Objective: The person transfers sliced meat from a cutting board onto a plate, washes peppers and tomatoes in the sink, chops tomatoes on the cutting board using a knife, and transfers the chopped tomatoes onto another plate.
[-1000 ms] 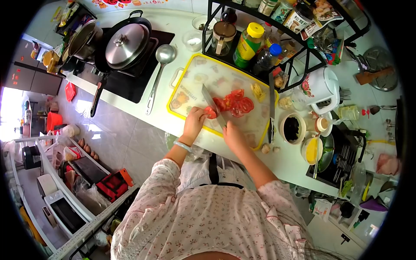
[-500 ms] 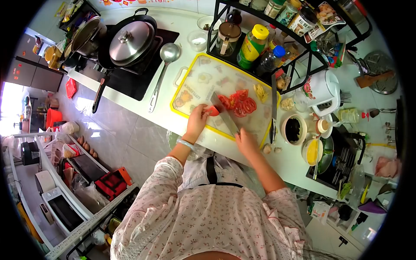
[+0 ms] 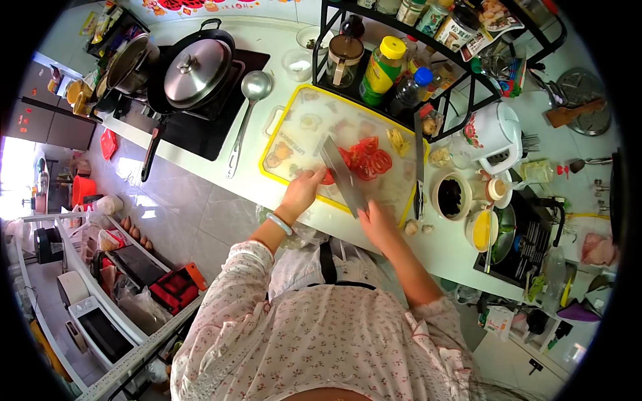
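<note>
A wide-bladed kitchen knife is gripped by its handle in my right hand, the blade angled over the cutting board. My left hand pinches a piece of tomato close to the blade's left side; the fingers cover part of it. Beyond the blade, several tomato slices lie in a loose heap. Pale yellow strips sit near the far right of the yellow-rimmed cutting board. A second long knife lies along the board's right edge.
Left of the board are a large ladle and a lidded wok on the stove. A black rack with bottles stands behind. To the right are a bowl with dark contents, a yellow-filled bowl and a white kettle.
The knife blade has turned to show more of its flat side and covers more of the tomato piece. Both hands shifted slightly nearer me. The whole view moved a little.
</note>
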`<act>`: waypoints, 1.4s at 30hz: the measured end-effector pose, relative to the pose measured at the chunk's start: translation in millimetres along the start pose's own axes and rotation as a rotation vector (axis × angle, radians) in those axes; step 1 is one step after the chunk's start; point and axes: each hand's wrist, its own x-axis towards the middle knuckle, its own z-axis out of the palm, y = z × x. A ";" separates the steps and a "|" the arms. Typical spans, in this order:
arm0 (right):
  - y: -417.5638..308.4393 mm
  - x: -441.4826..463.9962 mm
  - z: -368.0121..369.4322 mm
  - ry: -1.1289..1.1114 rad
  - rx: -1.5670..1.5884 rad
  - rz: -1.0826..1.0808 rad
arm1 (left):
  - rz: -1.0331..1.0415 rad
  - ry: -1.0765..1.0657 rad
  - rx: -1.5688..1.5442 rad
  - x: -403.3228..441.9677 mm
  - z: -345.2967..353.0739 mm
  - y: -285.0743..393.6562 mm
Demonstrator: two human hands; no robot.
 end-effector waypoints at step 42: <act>-9.4 42.1 10.7 -0.055 -0.208 -0.180 | -0.086 0.175 -0.210 -6.3 -4.6 -33.1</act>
